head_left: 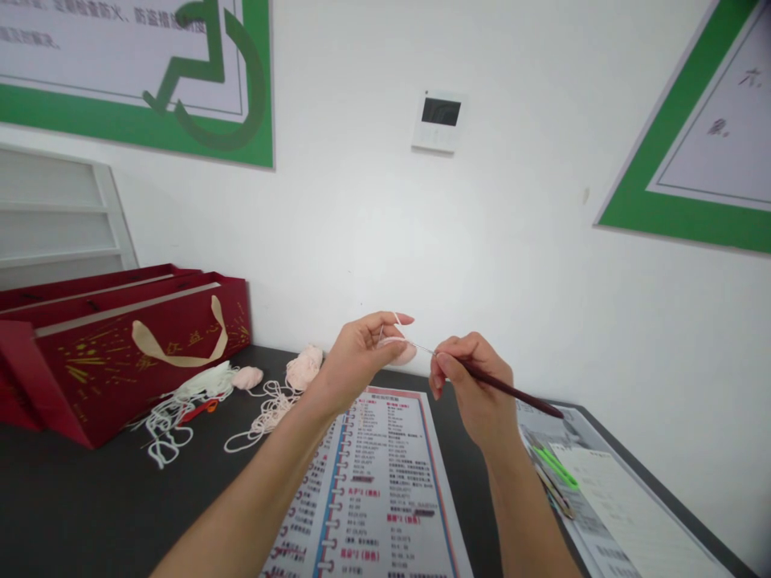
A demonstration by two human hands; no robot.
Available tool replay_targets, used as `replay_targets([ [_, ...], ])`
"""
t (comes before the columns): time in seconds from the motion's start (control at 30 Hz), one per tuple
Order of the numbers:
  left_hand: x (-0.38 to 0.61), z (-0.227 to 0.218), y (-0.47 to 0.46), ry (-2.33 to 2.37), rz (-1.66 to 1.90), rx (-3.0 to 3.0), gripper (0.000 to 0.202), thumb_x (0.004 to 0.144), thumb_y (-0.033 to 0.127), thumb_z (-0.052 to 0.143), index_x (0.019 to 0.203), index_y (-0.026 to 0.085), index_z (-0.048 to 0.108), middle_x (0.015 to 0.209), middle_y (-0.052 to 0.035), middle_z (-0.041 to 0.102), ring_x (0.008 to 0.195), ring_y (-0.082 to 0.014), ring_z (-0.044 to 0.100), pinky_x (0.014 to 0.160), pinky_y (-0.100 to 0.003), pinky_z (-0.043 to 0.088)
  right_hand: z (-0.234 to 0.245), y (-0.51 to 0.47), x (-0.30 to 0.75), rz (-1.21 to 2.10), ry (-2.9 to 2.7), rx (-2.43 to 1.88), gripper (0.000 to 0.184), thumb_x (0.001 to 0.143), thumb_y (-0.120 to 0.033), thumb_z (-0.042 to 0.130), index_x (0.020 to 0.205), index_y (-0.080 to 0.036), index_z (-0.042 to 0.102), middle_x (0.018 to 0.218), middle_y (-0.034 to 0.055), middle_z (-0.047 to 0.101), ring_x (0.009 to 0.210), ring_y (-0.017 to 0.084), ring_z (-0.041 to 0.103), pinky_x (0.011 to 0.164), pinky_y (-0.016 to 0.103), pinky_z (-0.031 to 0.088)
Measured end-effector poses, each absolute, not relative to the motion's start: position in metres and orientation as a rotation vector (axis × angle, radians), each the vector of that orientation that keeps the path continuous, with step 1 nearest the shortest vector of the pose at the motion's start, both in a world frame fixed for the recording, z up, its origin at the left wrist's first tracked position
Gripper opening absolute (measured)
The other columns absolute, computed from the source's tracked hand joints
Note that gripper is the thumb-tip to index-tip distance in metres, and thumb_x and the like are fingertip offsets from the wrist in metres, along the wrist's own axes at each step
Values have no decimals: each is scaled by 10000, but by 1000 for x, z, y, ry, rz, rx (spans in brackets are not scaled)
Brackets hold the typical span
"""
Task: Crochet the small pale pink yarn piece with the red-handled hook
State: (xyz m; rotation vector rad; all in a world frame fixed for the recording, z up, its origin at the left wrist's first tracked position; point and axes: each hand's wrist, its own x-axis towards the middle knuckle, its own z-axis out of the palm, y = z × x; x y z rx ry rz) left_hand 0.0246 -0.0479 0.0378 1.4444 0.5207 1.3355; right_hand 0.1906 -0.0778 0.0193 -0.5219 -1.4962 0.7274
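Note:
My left hand (361,349) pinches a small pale pink crochet piece (407,353) between thumb and fingers, with a strand of light yarn running over the raised index finger. In my right hand (473,377) is a crochet hook (511,390) with a dark brown handle, gripped like a pen. Its thin metal shaft points left and its tip meets the crochet piece; the exact stitch is too small to make out. Both hands hover above a printed pattern sheet (397,457) with a picture of spiral binding along its left part.
Left on the dark table (78,498) lie a pale pink yarn ball (304,367), a smaller pink piece (247,377), loose white yarn (172,437) and an orange-red tool (200,410). Red gift bags (144,345) stand behind. At right, papers (620,490) carry a bright green item (557,466).

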Motion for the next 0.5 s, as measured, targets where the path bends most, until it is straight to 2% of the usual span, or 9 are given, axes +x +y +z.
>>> replay_targets([
  [0.33, 30, 36, -50, 553, 1386, 1436, 253, 739, 160, 687, 990, 155, 655, 689, 45, 566, 632, -73, 515, 628, -226, 375, 18, -85, 191, 483, -1602, -727, 94, 917, -224, 560, 825, -222, 542, 633, -55, 559, 515, 87, 506, 490, 242, 395],
  [0.5, 31, 35, -51, 589, 1447, 1472, 258, 756, 194, 685, 1011, 163, 655, 693, 37, 580, 665, -92, 531, 680, -243, 405, 15, -85, 182, 343, -1555, -729, 113, 920, -212, 547, 812, -231, 520, 647, -61, 543, 512, 88, 500, 501, 246, 385],
])
